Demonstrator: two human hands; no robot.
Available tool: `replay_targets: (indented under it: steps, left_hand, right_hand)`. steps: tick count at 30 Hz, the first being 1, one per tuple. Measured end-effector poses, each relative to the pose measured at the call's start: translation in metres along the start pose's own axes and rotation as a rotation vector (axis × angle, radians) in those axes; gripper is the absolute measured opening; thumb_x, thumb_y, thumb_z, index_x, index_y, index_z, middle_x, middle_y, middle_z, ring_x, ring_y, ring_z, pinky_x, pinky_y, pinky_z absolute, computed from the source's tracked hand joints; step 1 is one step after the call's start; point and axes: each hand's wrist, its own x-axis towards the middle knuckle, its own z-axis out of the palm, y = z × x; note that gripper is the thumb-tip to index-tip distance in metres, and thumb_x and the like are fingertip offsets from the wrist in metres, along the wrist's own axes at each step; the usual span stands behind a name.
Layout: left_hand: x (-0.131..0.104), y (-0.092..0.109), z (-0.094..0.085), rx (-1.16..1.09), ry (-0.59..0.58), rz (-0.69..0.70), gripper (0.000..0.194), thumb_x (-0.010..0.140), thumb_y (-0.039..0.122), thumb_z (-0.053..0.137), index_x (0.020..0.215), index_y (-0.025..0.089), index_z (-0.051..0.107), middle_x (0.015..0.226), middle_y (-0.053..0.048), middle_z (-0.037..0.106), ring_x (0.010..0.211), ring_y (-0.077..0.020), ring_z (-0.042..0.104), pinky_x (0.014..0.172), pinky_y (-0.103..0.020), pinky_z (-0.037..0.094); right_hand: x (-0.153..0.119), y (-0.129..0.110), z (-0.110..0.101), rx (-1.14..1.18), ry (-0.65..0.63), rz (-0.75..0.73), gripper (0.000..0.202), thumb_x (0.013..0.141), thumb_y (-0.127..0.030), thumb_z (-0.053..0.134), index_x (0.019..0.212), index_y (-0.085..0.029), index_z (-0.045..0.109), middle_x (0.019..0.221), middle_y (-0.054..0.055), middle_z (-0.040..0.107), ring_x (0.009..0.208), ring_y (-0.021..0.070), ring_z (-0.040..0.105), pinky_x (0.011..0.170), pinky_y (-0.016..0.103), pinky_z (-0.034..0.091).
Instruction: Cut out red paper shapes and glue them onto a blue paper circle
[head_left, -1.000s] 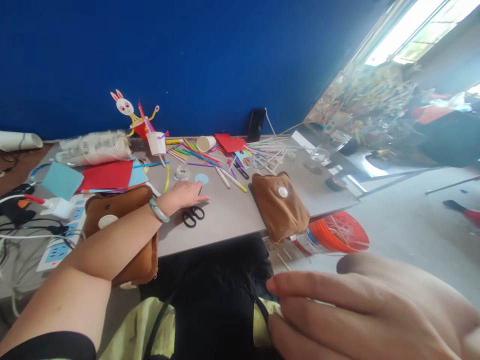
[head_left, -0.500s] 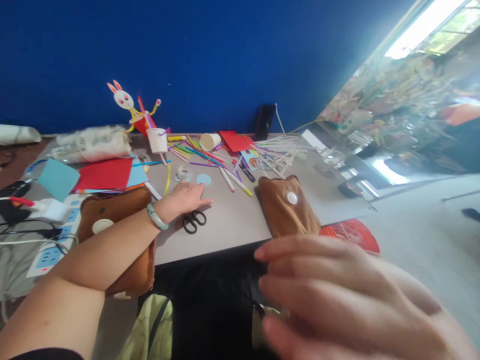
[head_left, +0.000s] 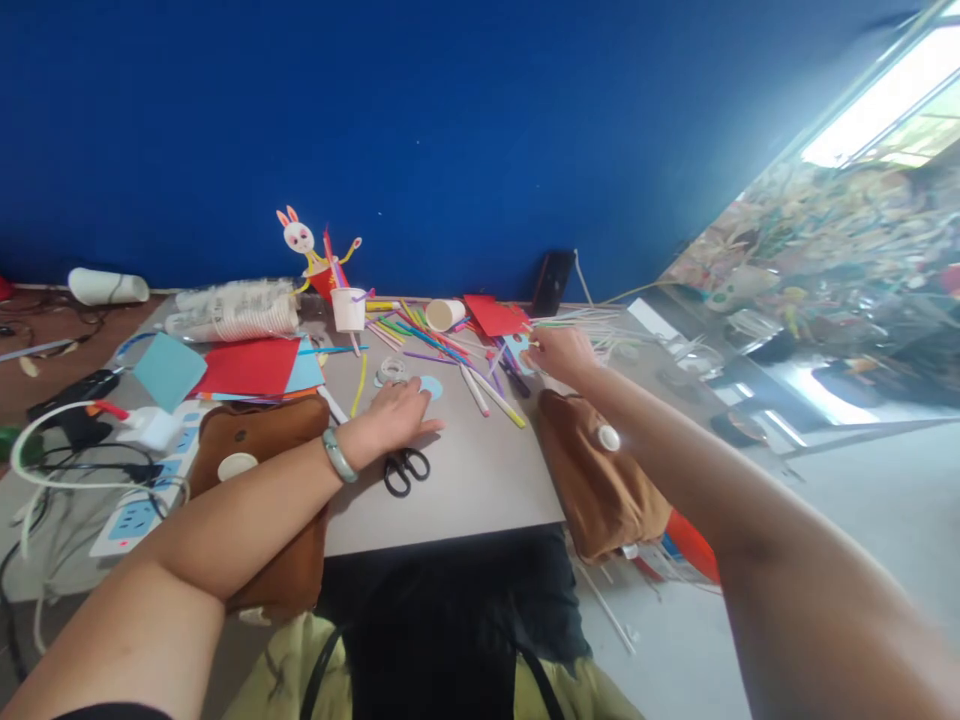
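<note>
My left hand (head_left: 401,415) rests on the table with its thumb held apart, by a pale blue paper disc (head_left: 431,387) and a roll of clear tape (head_left: 391,370). Black-handled scissors (head_left: 406,472) lie just below it, their blades hidden under the hand. Across the table, my right hand (head_left: 564,355) has its fingers curled at a light blue printed card (head_left: 517,352). What sits between those fingers is too small to make out. Coloured pipe cleaners (head_left: 431,340) and pens (head_left: 491,397) lie between the hands.
A rabbit-faced figure (head_left: 298,238) stands behind a white paper cup (head_left: 349,308). Brown pouches flank the workspace, left (head_left: 259,450) and right (head_left: 589,480). Coloured paper (head_left: 251,367), wrapped cups (head_left: 232,312) and a power strip (head_left: 142,510) are on the left. A phone (head_left: 551,283) leans against the blue wall.
My right hand has gone from the near right foreground to the printed card at the back. My left hand stays by the paper disc. The view has shifted slightly.
</note>
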Motion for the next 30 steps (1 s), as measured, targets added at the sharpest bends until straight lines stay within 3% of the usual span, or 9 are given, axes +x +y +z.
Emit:
replay_targets:
  steps: [3,7,14,21,24,27,30]
  left_hand:
    - [0.004,-0.002,0.004,-0.006,0.01,-0.006,0.047,0.095,0.054,0.048,0.108,0.011,0.065,0.112,-0.019,0.064,0.103,-0.0336,0.064,0.088,-0.043,0.046]
    - [0.007,-0.003,0.007,-0.012,0.018,-0.013,0.045,0.094,0.054,0.049,0.103,0.014,0.066,0.106,-0.017,0.067,0.102,-0.0326,0.064,0.087,-0.043,0.047]
    - [0.009,-0.005,0.008,-0.034,0.04,-0.013,0.042,0.092,0.053,0.052,0.109,0.016,0.062,0.105,-0.015,0.068,0.102,-0.0335,0.065,0.087,-0.045,0.047]
    - [0.01,-0.005,0.006,-0.099,0.094,-0.02,0.044,0.092,0.054,0.053,0.112,0.017,0.061,0.114,-0.015,0.064,0.108,-0.0315,0.061,0.094,-0.044,0.046]
    - [0.015,-0.006,0.008,-0.314,0.212,-0.018,0.049,0.089,0.054,0.058,0.118,0.015,0.06,0.123,-0.016,0.061,0.118,-0.0317,0.056,0.102,-0.046,0.043]
    - [0.019,-0.005,0.012,-0.788,0.273,-0.036,0.065,0.086,0.054,0.062,0.135,0.014,0.049,0.134,-0.017,0.057,0.122,-0.0278,0.056,0.099,-0.04,0.048]
    - [0.02,-0.002,0.011,-1.236,0.218,-0.051,0.065,0.095,0.057,0.048,0.145,0.018,0.039,0.136,-0.016,0.058,0.117,-0.0219,0.062,0.089,-0.033,0.053]
  right_hand:
    - [0.021,0.018,0.012,-0.054,-0.024,0.008,0.023,0.084,-0.013,0.052,0.091,-0.014,0.074,0.089,0.016,0.076,0.083,0.0266,0.066,0.08,0.039,0.039]
    - [0.041,0.025,0.026,-0.067,-0.033,0.023,0.026,0.087,-0.024,0.055,0.102,-0.015,0.074,0.101,0.017,0.074,0.089,0.0275,0.063,0.081,0.04,0.038]
    - [0.06,-0.006,0.043,-0.021,-0.021,-0.13,0.038,0.088,-0.042,0.058,0.101,-0.01,0.074,0.107,0.018,0.072,0.1,0.0267,0.058,0.097,0.039,0.028]
    - [0.072,-0.025,0.039,0.032,0.096,-0.06,0.032,0.091,-0.021,0.046,0.097,-0.011,0.076,0.089,0.015,0.073,0.091,0.0255,0.059,0.105,0.045,0.02]
    - [0.065,-0.027,0.024,0.057,0.226,0.04,0.039,0.096,-0.018,0.035,0.103,-0.015,0.073,0.096,0.014,0.072,0.094,0.0259,0.06,0.109,0.047,0.022]
    - [0.038,-0.04,0.011,0.091,0.387,0.041,0.034,0.098,-0.022,0.037,0.102,-0.021,0.071,0.104,0.01,0.072,0.099,0.0251,0.061,0.113,0.048,0.021]
    - [-0.008,-0.064,0.008,0.167,0.594,-0.314,0.021,0.094,-0.021,0.05,0.089,-0.027,0.07,0.094,0.002,0.074,0.09,0.0205,0.063,0.114,0.05,0.025]
